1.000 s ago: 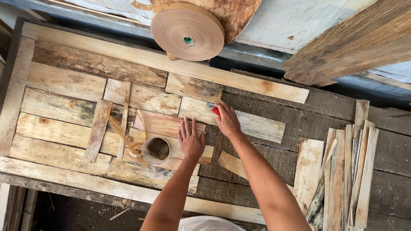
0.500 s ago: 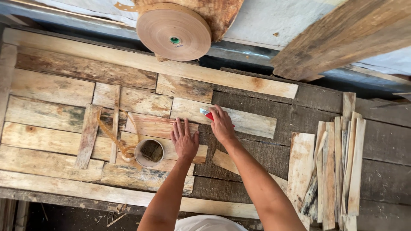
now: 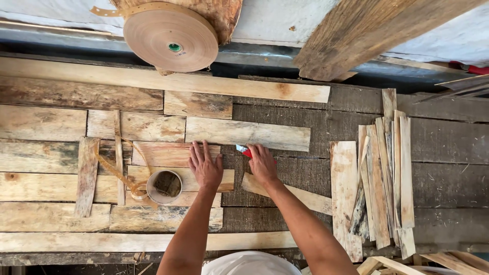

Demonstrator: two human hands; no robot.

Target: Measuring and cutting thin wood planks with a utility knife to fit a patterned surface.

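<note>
The right hand [image 3: 263, 164] closes its grip on a small red-handled blade [image 3: 244, 150], tip just beyond the fingers at a strip's edge. The left hand [image 3: 205, 165], open and holding nothing, lies flat, apparently steadying a thin wood strip [image 3: 163, 154] on the table [image 3: 448, 137]. Near its wrist stands a small tape roll [image 3: 164, 187]; stacked slats [image 3: 379, 178] lie right of the grip.

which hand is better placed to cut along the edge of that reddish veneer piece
Right. The right hand already grips the red-handled knife beside the veneer piece, while the left hand lies flat, pinning it.
</note>
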